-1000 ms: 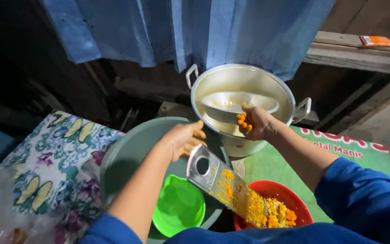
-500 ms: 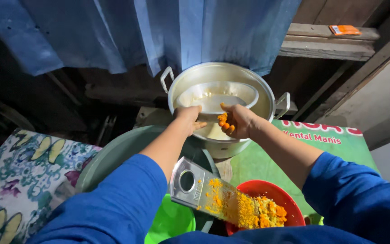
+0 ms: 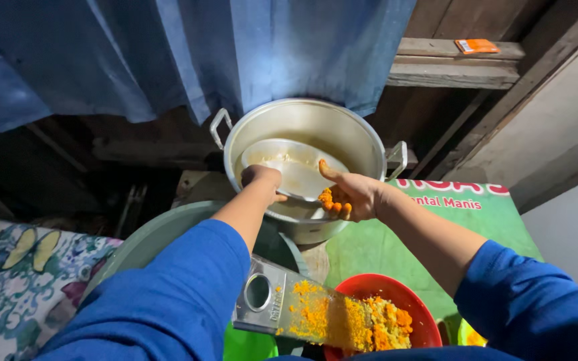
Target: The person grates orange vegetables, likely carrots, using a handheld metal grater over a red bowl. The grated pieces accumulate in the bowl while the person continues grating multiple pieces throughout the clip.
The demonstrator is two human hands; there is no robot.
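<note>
Head view: metal plate [image 3: 289,167] tilted in pot [image 3: 316,130].

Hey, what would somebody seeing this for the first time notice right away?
Probably the big metal pot at centre, where the left hand grips a shallow metal dish and the right hand is smeared with orange pulp. Below, a metal grater caked in orange shreds lies over a red bowl.

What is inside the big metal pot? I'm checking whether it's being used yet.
Inside the metal pot a shallow metal dish sits tilted, touched by the left hand. The pot's bottom is covered by dish and hands.
</note>
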